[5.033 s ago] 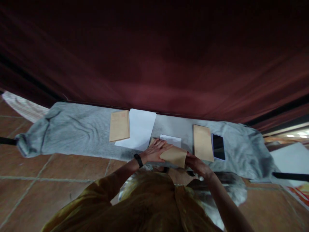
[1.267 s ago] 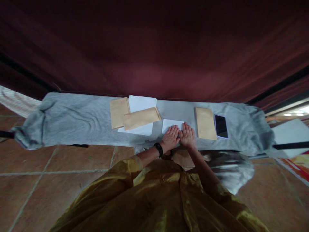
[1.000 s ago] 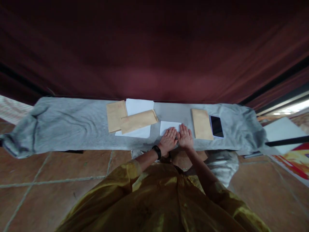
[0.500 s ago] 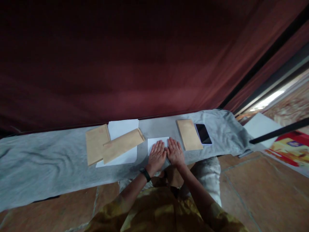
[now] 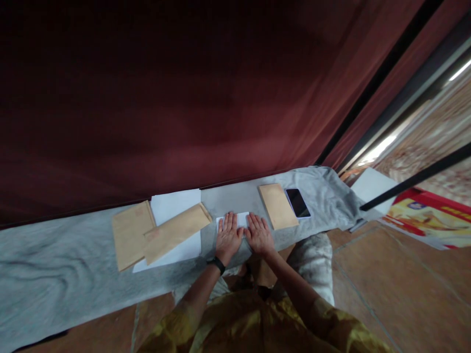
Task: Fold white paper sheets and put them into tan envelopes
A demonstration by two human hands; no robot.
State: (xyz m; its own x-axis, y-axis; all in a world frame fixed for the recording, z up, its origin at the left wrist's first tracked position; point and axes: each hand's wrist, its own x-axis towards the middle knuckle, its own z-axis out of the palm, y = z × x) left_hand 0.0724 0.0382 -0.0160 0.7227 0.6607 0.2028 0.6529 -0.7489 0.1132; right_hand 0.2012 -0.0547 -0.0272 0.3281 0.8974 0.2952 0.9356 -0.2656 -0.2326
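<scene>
A small white sheet of paper (image 5: 242,220), which looks folded, lies on the grey cloth under both hands. My left hand (image 5: 228,239) presses flat on its left part, fingers stretched out, a dark band on the wrist. Flat on the right part rests my right hand (image 5: 259,236), fingers also extended; the thumbs nearly meet. The palms hide much of the paper. To the right lies a brown envelope (image 5: 278,206). Over on the left, another brown envelope (image 5: 178,232) crosses larger white sheets (image 5: 176,198), beside further brown envelopes (image 5: 131,235).
A phone (image 5: 298,203) lies beside the right-hand envelope. The grey cloth (image 5: 73,269) covers a long narrow surface against a dark red fabric wall (image 5: 221,122). A black pole (image 5: 419,176) and a red and yellow box (image 5: 430,220) are at the right, above the tiled floor.
My hands have moved apart along the paper, the left one outward to its left edge. Less of the paper shows. The view has shifted and tilted slightly.
</scene>
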